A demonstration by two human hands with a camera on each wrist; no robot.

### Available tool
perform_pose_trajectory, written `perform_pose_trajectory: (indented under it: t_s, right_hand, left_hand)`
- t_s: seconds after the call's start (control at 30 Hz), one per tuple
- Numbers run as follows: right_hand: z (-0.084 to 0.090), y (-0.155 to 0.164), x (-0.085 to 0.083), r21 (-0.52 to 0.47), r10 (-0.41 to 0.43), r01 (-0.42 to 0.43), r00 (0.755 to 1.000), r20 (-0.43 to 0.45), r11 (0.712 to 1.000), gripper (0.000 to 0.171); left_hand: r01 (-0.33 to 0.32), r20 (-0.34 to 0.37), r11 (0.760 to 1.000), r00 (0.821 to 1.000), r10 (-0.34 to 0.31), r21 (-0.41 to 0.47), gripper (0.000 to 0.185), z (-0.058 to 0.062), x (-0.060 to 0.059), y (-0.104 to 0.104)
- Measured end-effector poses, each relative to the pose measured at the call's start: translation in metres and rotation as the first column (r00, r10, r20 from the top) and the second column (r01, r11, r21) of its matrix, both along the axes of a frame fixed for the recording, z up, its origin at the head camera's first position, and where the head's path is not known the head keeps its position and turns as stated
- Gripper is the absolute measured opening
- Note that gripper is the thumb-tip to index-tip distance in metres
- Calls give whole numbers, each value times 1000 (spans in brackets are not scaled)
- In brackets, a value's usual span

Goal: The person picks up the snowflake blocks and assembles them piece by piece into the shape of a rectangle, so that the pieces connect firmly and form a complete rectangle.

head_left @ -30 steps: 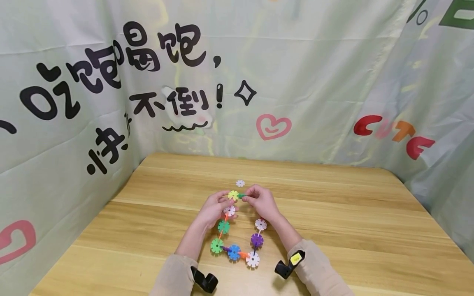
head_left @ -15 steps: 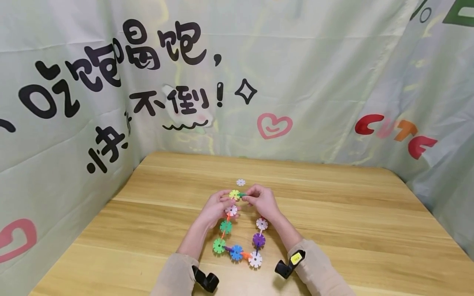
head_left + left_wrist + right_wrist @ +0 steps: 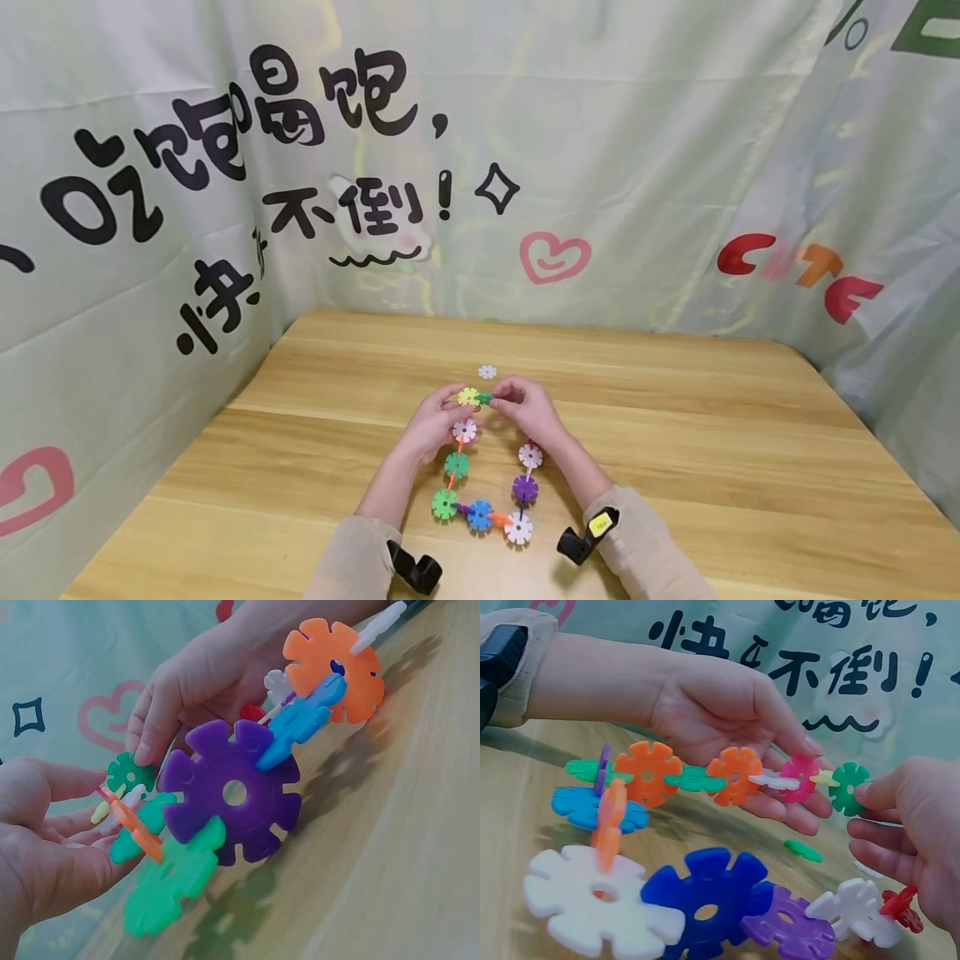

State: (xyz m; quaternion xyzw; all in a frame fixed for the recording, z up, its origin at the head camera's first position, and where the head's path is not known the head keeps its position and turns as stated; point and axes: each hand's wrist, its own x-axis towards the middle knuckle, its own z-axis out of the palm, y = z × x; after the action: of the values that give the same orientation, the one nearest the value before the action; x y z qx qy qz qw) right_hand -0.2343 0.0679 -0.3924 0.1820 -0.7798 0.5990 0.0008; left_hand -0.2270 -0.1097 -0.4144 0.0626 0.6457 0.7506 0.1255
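Note:
A chain of slotted plastic snowflake discs bends in a U between the hands, with a white disc point(image 3: 518, 528) and a light green disc point(image 3: 445, 504) at its near corners. My left hand point(image 3: 435, 425) pinches the chain's far left end at a pink disc point(image 3: 800, 778), joined to a yellow disc point(image 3: 468, 397). Between thumb and finger, my right hand point(image 3: 532, 410) pinches a green disc point(image 3: 850, 789), its edge meeting the yellow one. How deep their slots sit, I cannot tell. The chain's other end, a red disc point(image 3: 902, 907), lies against the right hand's lower fingers.
A loose white disc point(image 3: 487, 372) lies on the wooden table point(image 3: 675, 433) beyond the hands. Another loose green disc point(image 3: 802, 850) shows in the right wrist view. Printed cloth point(image 3: 630, 167) hangs around the table's back and sides.
The yellow and green discs have shifted slightly left, and the green one shows more of its face. The chain's near part sits a little closer to me. Both hands keep their holds.

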Motion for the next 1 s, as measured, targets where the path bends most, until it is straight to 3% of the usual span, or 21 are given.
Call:
perform_pose_trajectory:
  t_s: [0.23, 0.5, 0.77, 1.0]
  right_hand:
    - [-3, 4, -4, -9, 20, -20, 1000, 18, 1000, 13]
    - [-28, 11, -28, -65, 14, -9, 997, 82, 998, 17]
    - [-22, 13, -52, -107, -34, 45, 994, 104, 993, 27]
    - [-15, 2, -80, 27, -98, 96, 990, 103, 995, 28]
  left_hand:
    - [0, -6, 1000, 1000, 0, -4, 53, 0, 0, -1]
    - [-9, 6, 1000, 1000, 9, 3, 52, 0, -1, -2]
    - [-39, 25, 999, 999, 39, -10, 52, -2, 0, -3]
    - [-29, 19, 1000, 999, 29, 4, 54, -2, 0, -4]
